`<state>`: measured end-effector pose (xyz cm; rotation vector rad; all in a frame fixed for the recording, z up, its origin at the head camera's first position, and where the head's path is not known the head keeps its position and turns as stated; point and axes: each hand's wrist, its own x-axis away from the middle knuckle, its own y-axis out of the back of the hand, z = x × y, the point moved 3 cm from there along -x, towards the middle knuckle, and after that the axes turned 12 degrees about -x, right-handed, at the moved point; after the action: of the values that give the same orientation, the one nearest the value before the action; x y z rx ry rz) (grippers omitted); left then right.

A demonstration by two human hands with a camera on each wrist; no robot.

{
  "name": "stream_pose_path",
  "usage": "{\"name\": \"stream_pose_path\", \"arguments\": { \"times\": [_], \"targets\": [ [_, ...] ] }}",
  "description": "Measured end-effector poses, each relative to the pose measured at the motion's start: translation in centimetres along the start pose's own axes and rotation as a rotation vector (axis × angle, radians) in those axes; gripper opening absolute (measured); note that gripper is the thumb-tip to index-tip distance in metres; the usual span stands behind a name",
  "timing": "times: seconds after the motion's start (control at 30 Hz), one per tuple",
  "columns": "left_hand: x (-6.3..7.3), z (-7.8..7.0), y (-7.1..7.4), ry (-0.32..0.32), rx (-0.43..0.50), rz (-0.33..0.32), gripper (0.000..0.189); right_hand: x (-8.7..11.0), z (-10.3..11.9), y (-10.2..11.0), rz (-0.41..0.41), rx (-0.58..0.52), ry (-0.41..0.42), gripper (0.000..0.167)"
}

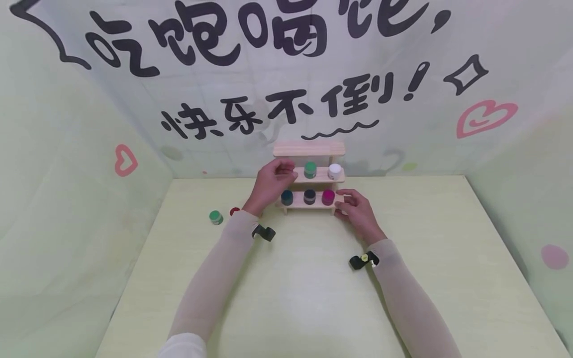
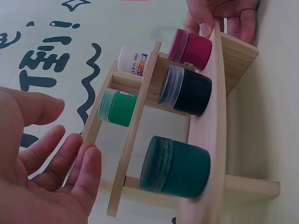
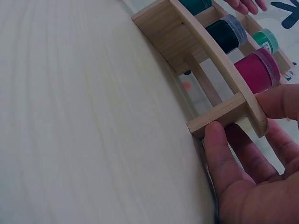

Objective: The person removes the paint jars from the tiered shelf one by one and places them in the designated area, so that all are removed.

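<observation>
A small wooden tiered display rack (image 1: 309, 147) stands at the back of the table. On its lowest step are a teal paint jar (image 2: 180, 165), a dark paint jar (image 2: 189, 88) and a magenta paint jar (image 2: 194, 50). The middle step bears a green jar (image 1: 310, 170) and a white-lidded jar (image 1: 334, 171). Beside the left end of the middle step is my left hand (image 1: 274, 180), fingers loosely bent with nothing between them. My right hand (image 1: 358, 211) grips the right end of the lowest step, thumb above and fingers beneath.
Left of the rack, another green-lidded jar (image 1: 216, 217) sits on the pale table (image 1: 304, 298). A red-lidded jar (image 1: 235, 211) is partly hidden behind the left forearm. A printed cloth (image 1: 250, 59) hangs close behind the rack.
</observation>
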<state>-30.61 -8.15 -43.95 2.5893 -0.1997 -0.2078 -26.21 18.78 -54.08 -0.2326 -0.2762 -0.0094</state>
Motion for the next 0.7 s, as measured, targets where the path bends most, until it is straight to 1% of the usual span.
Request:
{"name": "stream_pose_path", "arguments": {
  "times": [0.1,0.23,0.4,0.5,0.7],
  "targets": [
    [-0.8,-0.2,-0.7,0.025,-0.042,0.004,0.037,0.0,-0.1,0.1,0.002,0.004,-0.001,0.039],
    [-1.6,-0.5,-1.5,0.025,-0.058,0.022,0.039,-0.1,-0.2,0.1,0.001,-0.001,-0.002,0.037],
    [-2.1,-0.5,-2.2,0.033,-0.068,0.033,0.044,0.1,0.0,0.0,0.012,-0.006,0.002,0.037],
    [-2.3,-0.5,-2.5,0.043,-0.086,0.038,0.047,0.1,0.0,0.0,0.005,-0.002,0.003,0.037],
    [-2.7,-0.7,-3.1,0.055,-0.151,0.053,0.049,0.1,-0.1,0.0,0.0,0.005,0.003,0.038]
  ]
}}
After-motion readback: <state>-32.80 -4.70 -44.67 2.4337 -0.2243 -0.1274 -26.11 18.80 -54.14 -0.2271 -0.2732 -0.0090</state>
